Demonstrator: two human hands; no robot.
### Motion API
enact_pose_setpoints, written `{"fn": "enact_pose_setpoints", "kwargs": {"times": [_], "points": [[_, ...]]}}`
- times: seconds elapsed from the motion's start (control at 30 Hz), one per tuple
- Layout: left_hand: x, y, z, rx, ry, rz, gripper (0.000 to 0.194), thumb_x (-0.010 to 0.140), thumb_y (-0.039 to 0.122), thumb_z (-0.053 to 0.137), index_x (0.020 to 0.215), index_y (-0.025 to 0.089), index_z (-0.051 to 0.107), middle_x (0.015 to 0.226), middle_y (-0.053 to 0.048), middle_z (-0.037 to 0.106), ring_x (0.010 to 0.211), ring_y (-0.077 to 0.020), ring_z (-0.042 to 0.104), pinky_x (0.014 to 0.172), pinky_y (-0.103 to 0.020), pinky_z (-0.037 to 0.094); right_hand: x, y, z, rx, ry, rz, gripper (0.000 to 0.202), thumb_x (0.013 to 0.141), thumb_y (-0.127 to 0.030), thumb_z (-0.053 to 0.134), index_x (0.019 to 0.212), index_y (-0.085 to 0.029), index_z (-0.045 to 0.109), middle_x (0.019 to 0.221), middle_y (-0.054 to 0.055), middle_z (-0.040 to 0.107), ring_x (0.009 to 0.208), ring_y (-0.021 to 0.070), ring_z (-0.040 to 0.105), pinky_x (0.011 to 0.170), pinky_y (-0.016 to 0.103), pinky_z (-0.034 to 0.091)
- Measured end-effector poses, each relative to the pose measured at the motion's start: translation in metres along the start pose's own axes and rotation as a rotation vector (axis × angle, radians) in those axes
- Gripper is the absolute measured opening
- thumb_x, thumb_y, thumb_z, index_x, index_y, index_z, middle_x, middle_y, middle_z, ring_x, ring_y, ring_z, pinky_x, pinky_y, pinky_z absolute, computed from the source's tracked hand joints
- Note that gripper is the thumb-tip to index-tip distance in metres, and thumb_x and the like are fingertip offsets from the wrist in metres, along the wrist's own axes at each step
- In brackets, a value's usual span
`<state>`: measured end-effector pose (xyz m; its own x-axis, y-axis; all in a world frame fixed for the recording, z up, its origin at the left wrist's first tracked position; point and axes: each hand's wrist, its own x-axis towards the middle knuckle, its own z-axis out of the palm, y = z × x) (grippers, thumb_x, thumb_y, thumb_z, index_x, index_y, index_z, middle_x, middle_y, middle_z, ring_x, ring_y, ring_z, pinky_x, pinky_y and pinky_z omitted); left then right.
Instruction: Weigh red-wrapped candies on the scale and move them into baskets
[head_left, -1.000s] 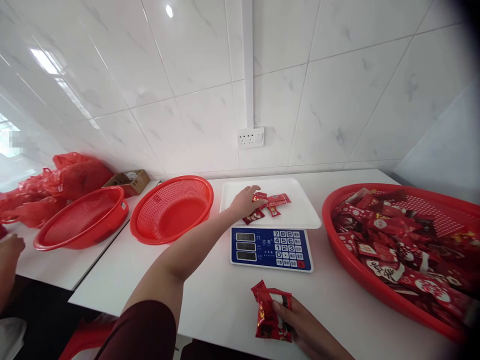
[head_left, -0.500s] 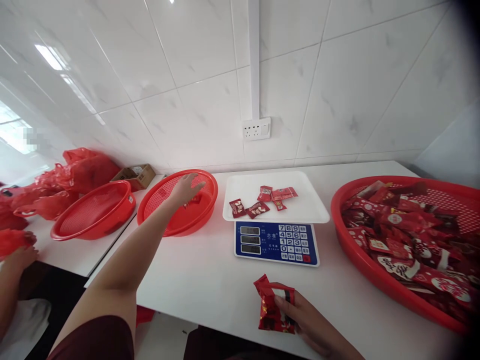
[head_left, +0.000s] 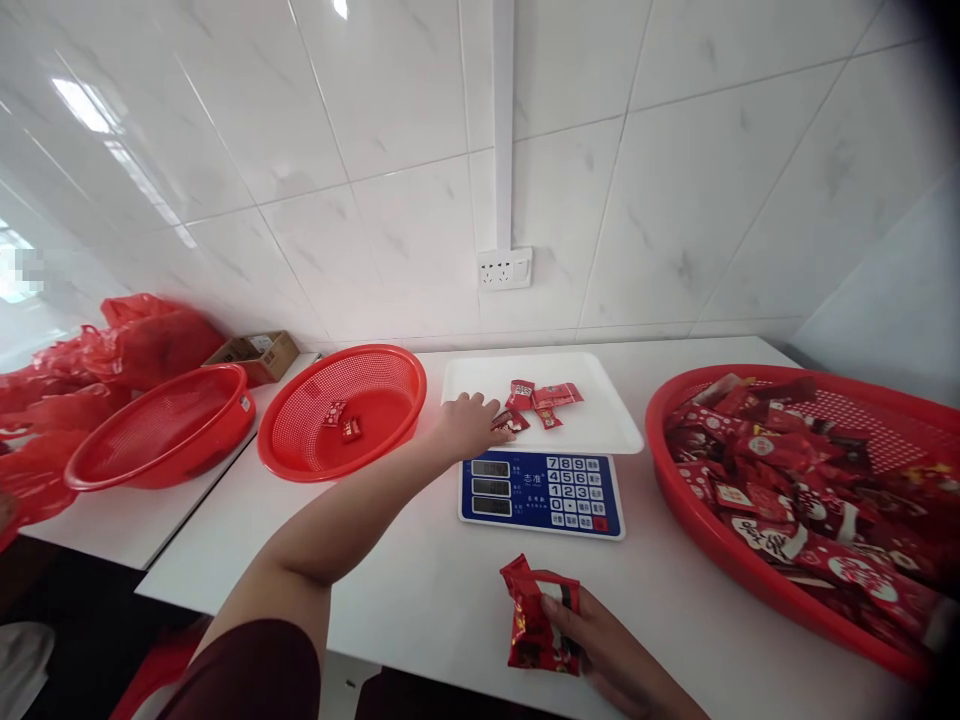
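My left hand [head_left: 471, 425] reaches over the left part of the white scale tray [head_left: 600, 425]. Its fingers curl down, with the thumb on a small dark red snack packet [head_left: 511, 421]; part of the tray under the palm is hidden. Other small red packets [head_left: 556, 394] lie just right of the fingertips. The blue weighing scale [head_left: 536, 497] carries the tray; its display digits are too faint to read surely. Low at the front, my right hand [head_left: 589, 635] is closed around a bunch of shiny red snack packets [head_left: 534, 625], thumb across their front.
A red basket [head_left: 390, 440] left of the scale holds two small packets [head_left: 351, 429]. On the right, a large red basket [head_left: 679, 500] is heaped with packets. Farther left stand another red basket [head_left: 161, 465], a cardboard box [head_left: 274, 357] and red plastic bags [head_left: 161, 340].
My left hand has moved right, from above the left basket to the packets on the scale tray. My right hand still holds its packets. The view has shifted slightly.
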<state>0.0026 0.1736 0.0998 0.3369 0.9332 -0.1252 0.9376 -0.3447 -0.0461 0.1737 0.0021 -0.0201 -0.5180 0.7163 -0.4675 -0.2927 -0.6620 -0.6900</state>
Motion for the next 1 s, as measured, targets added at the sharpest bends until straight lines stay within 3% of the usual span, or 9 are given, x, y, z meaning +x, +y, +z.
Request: {"fn": "enact_pose_setpoints", "kwargs": {"times": [0.23,0.4,0.57,0.67,0.73,0.83,0.93,1.0], "points": [[0.011,0.001,-0.001,-0.13,0.019,0.118,0.03,0.076,0.038,0.055,0.102,0.025,0.058,0.102,-0.009,0.061,0.102,-0.0299,0.051,0.071,-0.035,0.046,-0.001,-0.001,0.002,0.0,-0.015,-0.011,0.038,0.066,-0.049,0.074,0.088,-0.02,0.068,0.076,0.001,0.066,0.075,0.0178,0.062,0.077,0.036,0.047],[0.014,-0.008,-0.003,-0.228,0.085,0.096,0.015,0.072,0.014,0.052,0.083,0.023,0.058,0.089,-0.004,0.063,0.084,-0.0206,0.057,0.063,-0.028,0.045,-0.002,-0.002,0.003,-0.01,-0.011,-0.018,0.036,0.068,-0.049,0.073,0.085,-0.018,0.067,0.075,0.001,0.065,0.074,0.0172,0.061,0.074,0.035,0.047],[-0.005,-0.058,-0.025,-0.212,0.223,-0.122,0.017,0.073,0.01,0.048,0.084,0.022,0.055,0.091,-0.006,0.063,0.08,-0.0222,0.058,0.064,-0.032,0.045,-0.002,-0.002,0.003,-0.035,-0.022,-0.023,0.038,0.068,-0.05,0.073,0.087,-0.018,0.066,0.077,0.002,0.065,0.074,0.0172,0.061,0.074,0.034,0.046],[-0.022,-0.094,-0.039,-0.157,0.289,-0.273,0.016,0.076,0.011,0.048,0.087,0.02,0.057,0.094,-0.011,0.062,0.093,-0.0306,0.057,0.077,-0.043,0.044,-0.002,-0.001,0.003,-0.042,-0.011,-0.025,0.04,0.066,-0.051,0.074,0.089,-0.018,0.067,0.078,0.002,0.065,0.075,0.0181,0.061,0.077,0.037,0.046],[-0.028,-0.106,-0.041,-0.132,0.305,-0.306,0.02,0.076,0.015,0.054,0.094,0.019,0.058,0.103,-0.014,0.062,0.108,-0.0356,0.051,0.089,-0.051,0.037,-0.001,-0.001,0.002,-0.047,-0.016,-0.023,0.039,0.066,-0.05,0.074,0.088,-0.019,0.067,0.078,0.002,0.065,0.076,0.0187,0.061,0.079,0.039,0.046],[-0.021,-0.094,-0.032,-0.157,0.302,-0.207,0.038,0.079,0.029,0.057,0.116,0.021,0.052,0.126,-0.011,0.053,0.124,-0.031,0.04,0.101,-0.047,0.03,0.001,0.001,0.0,-0.074,-0.038,-0.027,0.038,0.068,-0.05,0.073,0.087,-0.018,0.068,0.08,0.003,0.066,0.078,0.0195,0.061,0.079,0.039,0.046],[0.0,-0.057,-0.012,-0.285,0.237,0.093,0.055,0.084,0.046,0.05,0.133,0.022,0.039,0.14,-0.01,0.042,0.131,-0.025,0.034,0.105,-0.039,0.03,0.003,0.001,-0.003,-0.093,-0.065,-0.025,0.04,0.069,-0.051,0.072,0.092,-0.018,0.068,0.082,0.004,0.067,0.079,0.0206,0.062,0.079,0.039,0.046],[0.018,-0.028,0.001,-0.317,0.15,0.257,0.068,0.082,0.056,0.049,0.139,0.024,0.032,0.147,-0.012,0.031,0.138,-0.0282,0.021,0.108,-0.045,0.024,0.002,0.0,-0.003,-0.082,-0.075,-0.023,0.041,0.069,-0.051,0.071,0.094,-0.018,0.068,0.082,0.004,0.068,0.08,0.0211,0.062,0.08,0.039,0.046]]}}
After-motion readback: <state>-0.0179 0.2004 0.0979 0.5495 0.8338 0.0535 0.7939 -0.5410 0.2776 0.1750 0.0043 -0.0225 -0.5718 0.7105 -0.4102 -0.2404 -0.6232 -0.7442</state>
